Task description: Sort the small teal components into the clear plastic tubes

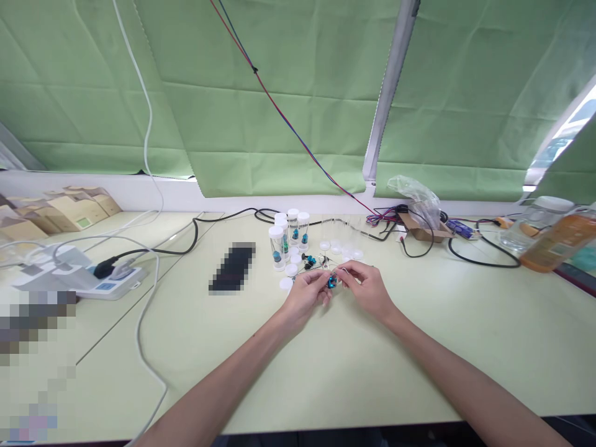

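My left hand (305, 292) and my right hand (365, 285) meet over the pale green table (326, 360), fingers pinched together around a small blue component with thin wire leads (331, 282). Just behind them stand several clear plastic vials (288, 236) with white caps, some holding blue parts. Loose white caps (288, 276) and a few small blue and black components (310, 261) lie between the vials and my hands.
A white power strip (109, 282) with plugged cables sits at the left. Black cables, a cardboard box with a plastic bag (421, 226) and coloured wires lie behind. A clear jar and an orange bottle (556, 242) rest at the right. Green cloth covers the window.
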{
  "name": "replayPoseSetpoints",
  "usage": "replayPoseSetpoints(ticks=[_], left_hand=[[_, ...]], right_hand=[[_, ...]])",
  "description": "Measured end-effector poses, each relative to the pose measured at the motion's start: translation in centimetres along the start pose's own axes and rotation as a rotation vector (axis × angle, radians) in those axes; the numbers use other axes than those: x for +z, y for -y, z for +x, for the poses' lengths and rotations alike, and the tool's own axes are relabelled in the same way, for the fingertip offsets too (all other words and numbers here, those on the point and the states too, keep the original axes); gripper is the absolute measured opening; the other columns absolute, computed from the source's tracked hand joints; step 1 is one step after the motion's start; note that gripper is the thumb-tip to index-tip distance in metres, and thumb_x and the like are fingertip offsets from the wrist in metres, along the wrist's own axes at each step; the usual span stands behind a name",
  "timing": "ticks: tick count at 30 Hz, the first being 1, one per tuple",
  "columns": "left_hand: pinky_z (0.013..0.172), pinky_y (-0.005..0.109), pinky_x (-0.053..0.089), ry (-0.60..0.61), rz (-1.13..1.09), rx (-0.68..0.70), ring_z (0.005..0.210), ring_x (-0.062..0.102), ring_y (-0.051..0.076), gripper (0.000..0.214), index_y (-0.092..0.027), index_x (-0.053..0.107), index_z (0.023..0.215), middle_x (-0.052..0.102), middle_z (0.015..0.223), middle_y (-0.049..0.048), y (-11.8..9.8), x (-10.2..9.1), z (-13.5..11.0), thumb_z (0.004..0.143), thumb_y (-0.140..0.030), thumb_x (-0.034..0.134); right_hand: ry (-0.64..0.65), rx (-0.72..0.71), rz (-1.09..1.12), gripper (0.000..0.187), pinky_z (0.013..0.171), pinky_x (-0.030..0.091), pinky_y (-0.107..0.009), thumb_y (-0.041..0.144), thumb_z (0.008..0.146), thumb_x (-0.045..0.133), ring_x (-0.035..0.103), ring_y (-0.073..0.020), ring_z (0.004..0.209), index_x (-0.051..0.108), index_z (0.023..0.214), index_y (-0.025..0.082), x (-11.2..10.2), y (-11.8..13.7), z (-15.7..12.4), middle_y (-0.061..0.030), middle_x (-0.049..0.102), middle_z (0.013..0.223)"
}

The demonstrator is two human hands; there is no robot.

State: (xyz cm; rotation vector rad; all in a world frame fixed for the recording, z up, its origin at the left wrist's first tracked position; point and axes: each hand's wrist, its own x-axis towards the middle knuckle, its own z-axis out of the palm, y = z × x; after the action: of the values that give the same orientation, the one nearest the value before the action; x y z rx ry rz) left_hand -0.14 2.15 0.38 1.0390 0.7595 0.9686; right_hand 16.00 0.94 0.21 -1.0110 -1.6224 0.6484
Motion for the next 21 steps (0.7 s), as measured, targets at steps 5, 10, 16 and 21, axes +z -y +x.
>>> replayPoseSetpoints(ticks=[5,10,16,21], left_hand=[[0.045,0.021,0.036,0.005,0.020,0.011,0.052,0.050,0.008,0.034,-0.011,0.070,0.081,0.062,0.073,0.0050,-0.02,-0.04,-0.06,0.071,-0.043,0.075],[0.046,0.022,0.037,0.015,0.039,0.022,0.053,0.051,0.008,0.032,-0.012,0.071,0.082,0.062,0.075,0.0051,0.09,-0.14,0.02,0.074,-0.042,0.073],[0.046,0.021,0.037,0.013,0.065,0.038,0.051,0.049,0.007,0.032,-0.012,0.071,0.083,0.062,0.074,0.0045,0.08,-0.18,-0.04,0.074,-0.042,0.072],[0.046,0.022,0.037,0.004,0.069,0.043,0.050,0.049,0.008,0.033,-0.012,0.070,0.082,0.058,0.065,0.0020,0.26,-0.27,0.06,0.074,-0.044,0.073]], right_hand=[[0.013,-0.126,-0.138,0.019,0.068,0.046,-0.030,0.033,0.092,0.055,0.060,-0.0177,0.069,0.069,0.084,0.023,-0.09,0.63,-0.15,-0.0033,0.068,0.077],[0.013,-0.184,-0.168,0.018,0.067,0.046,-0.029,0.028,0.093,0.054,0.060,-0.0178,0.069,0.069,0.084,0.022,-0.10,0.58,-0.14,-0.0036,0.066,0.075],[-0.009,-0.181,-0.141,0.016,0.068,0.047,-0.028,0.023,0.091,0.055,0.062,-0.0168,0.070,0.070,0.084,0.021,0.00,0.27,-0.13,-0.0029,0.068,0.077],[-0.027,-0.149,-0.106,0.014,0.067,0.048,-0.028,0.024,0.089,0.058,0.062,-0.0164,0.069,0.070,0.082,0.021,0.12,0.35,-0.12,-0.0022,0.068,0.075]])
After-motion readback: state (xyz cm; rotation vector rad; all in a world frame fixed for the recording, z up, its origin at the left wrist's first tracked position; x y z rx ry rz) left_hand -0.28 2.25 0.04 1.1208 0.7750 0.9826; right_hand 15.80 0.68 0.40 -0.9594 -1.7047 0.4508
